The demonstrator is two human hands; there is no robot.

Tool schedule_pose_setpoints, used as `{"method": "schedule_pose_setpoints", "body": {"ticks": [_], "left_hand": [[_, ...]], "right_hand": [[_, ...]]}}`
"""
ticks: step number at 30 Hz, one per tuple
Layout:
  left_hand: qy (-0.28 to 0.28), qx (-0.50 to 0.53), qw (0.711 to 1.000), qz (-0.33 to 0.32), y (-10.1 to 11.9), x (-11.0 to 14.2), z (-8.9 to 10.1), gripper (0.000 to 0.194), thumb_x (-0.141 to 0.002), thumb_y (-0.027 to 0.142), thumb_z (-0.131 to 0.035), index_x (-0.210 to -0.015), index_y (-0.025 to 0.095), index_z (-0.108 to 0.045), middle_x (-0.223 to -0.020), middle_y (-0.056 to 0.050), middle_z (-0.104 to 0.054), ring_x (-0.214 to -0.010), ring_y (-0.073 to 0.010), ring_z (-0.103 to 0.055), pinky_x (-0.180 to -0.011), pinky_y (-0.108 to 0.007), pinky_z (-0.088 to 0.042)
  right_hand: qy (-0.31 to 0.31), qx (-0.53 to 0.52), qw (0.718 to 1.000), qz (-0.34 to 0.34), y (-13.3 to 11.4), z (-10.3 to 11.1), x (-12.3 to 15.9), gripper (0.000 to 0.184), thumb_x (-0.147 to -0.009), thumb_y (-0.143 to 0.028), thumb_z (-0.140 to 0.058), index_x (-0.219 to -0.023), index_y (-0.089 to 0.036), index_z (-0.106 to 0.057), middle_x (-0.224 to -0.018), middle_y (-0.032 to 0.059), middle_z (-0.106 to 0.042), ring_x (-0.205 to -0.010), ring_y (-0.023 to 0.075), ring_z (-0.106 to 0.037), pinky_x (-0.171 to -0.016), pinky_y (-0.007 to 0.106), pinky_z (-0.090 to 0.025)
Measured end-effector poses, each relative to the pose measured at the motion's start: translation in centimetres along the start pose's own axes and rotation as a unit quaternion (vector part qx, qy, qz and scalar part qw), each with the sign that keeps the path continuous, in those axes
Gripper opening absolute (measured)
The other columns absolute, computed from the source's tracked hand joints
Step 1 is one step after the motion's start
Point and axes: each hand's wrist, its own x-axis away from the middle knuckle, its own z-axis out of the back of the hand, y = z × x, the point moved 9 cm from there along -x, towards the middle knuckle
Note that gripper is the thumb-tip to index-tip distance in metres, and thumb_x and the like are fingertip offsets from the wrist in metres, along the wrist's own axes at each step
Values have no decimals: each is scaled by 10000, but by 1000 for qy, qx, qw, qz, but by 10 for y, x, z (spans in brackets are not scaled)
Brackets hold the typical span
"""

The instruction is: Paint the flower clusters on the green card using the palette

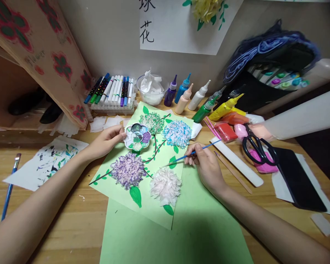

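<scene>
My left hand [112, 139] pinches the edge of a flower-shaped paint palette [138, 137], its wells smeared with green, grey and purple. Between the fingers of my right hand [202, 161] is a thin blue paintbrush [191, 154], its tip over a painted green leaf near the white flower; whether it touches the paper I cannot tell. Below lies a light green sheet [99, 185] with painted branches and leaves. It carries raised paper flowers: a purple flower [128, 170], a white flower [165, 186], a blue flower [178, 133] and a green flower [152, 122], which the palette partly overlaps.
Several paint bottles [183, 99], a bowl of crumpled tissue [152, 90] and markers [112, 90] stand along the wall. To the right are scissors [260, 149], a white strip [239, 163] and a black phone-like slab [299, 179]. A stained tissue [51, 161] and larger brush [9, 192] lie left.
</scene>
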Motion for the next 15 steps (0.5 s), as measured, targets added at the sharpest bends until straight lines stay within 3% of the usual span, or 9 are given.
{"method": "schedule_pose_setpoints", "body": {"ticks": [15], "left_hand": [[-1, 8, 1000, 9, -2, 0, 0, 275, -853, 350, -497, -635, 195, -430, -626, 35, -424, -583, -111, -376, -547, -237, -315]], "right_hand": [[31, -42, 999, -5, 6, 8, 0, 350, -897, -502, -503, -737, -202, -586, -614, -14, -554, -550, 111, -494, -524, 246, -351]]}}
